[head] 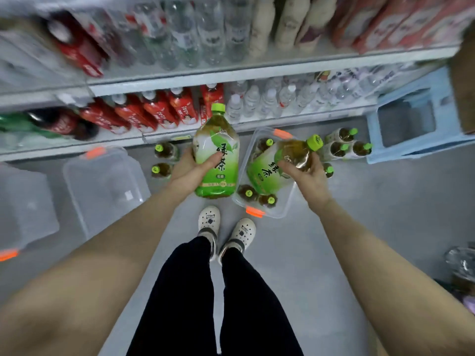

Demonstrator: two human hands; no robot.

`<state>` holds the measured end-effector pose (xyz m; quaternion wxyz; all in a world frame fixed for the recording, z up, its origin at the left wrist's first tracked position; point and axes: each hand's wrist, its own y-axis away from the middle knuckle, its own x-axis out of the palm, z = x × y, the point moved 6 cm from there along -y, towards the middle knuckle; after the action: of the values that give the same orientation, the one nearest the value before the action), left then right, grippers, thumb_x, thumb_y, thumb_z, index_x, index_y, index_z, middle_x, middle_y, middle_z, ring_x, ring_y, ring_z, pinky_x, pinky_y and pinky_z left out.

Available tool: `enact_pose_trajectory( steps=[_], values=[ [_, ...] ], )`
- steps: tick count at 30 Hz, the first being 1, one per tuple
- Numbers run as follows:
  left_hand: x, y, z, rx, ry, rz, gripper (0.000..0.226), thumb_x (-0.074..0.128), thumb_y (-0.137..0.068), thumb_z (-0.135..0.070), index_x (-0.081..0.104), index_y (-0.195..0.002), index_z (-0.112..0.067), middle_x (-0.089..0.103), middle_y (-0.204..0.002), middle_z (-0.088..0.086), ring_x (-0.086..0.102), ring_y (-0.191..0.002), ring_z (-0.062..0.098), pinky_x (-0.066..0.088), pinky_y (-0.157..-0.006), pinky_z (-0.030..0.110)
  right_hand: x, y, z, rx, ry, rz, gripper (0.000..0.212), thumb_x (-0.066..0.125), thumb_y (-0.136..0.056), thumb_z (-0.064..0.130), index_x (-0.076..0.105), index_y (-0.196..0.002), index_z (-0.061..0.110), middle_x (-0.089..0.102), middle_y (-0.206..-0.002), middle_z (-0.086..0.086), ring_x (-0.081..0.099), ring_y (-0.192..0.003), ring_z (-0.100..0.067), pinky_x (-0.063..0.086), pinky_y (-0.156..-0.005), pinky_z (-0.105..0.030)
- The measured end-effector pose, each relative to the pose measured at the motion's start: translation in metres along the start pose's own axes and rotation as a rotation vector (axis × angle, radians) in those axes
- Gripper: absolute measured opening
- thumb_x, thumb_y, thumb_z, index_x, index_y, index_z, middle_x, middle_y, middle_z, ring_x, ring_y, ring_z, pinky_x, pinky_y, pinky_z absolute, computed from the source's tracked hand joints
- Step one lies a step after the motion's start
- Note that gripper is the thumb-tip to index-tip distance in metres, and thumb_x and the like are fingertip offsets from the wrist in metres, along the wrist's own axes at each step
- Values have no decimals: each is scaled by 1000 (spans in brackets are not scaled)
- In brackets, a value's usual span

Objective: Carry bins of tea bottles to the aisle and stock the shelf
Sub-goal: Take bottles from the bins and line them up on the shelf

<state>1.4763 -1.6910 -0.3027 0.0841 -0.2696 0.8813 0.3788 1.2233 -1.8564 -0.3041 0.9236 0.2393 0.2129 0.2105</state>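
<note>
Shop floor point(359, 227), left hand point(186, 168) grips 绿茶 bottle point(221, 178)

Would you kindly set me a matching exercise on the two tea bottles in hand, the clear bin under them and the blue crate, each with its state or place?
Things: 1 first bottle, in the left hand; 2 second bottle, in the right hand; 3 clear bin; 4 blue crate.
States: A holds green-capped bottles; B tilted, cap rightward; C stands at the far right; D upright.
Pairs: 1-D, 2-B, 3-A, 4-C.
</note>
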Motion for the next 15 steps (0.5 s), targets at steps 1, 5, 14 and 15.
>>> enact_pose_trajectory(
  steps=[1, 5, 14, 15],
  values=[
    [-13, 16, -12, 28, 15, -12, 71, 72, -74, -67, 50, -126, -23, 64, -121, -5, 63, -106, 17, 48, -99, 34, 2, 14, 21, -31, 18, 16, 55, 88, -68, 39, 61, -115, 28, 71, -106, 12, 66, -97, -1, 50, -91, -27],
    [-73, 74, -48, 94, 100, -87, 94, 77, -50, -76, 51, -123, -23, 68, -116, -4, 68, -103, 17, 53, -97, 41, 12, 66, 105, -243, 90, 49, 50, 86, -71, 40, 60, -113, 31, 72, -105, 13, 67, -97, 2, 52, -94, -28],
    [-209, 176, -105, 315, 198, -213, 96, 86, -51, -71, 51, -124, -20, 65, -119, -10, 64, -107, 9, 48, -101, 34, 60, 179, 291, -684, 110, 130, 63, 84, -77, 35, 50, -130, 31, 68, -116, 17, 64, -107, 1, 48, -96, -21],
    [-227, 187, -110, 351, 214, -231, 108, 85, -45, -76, 51, -130, -18, 66, -123, -5, 65, -110, 14, 50, -101, 41, 66, 193, 310, -736, 116, 136, 61, 82, -80, 33, 49, -131, 30, 66, -118, 18, 62, -108, 3, 46, -96, -17]
  ],
)
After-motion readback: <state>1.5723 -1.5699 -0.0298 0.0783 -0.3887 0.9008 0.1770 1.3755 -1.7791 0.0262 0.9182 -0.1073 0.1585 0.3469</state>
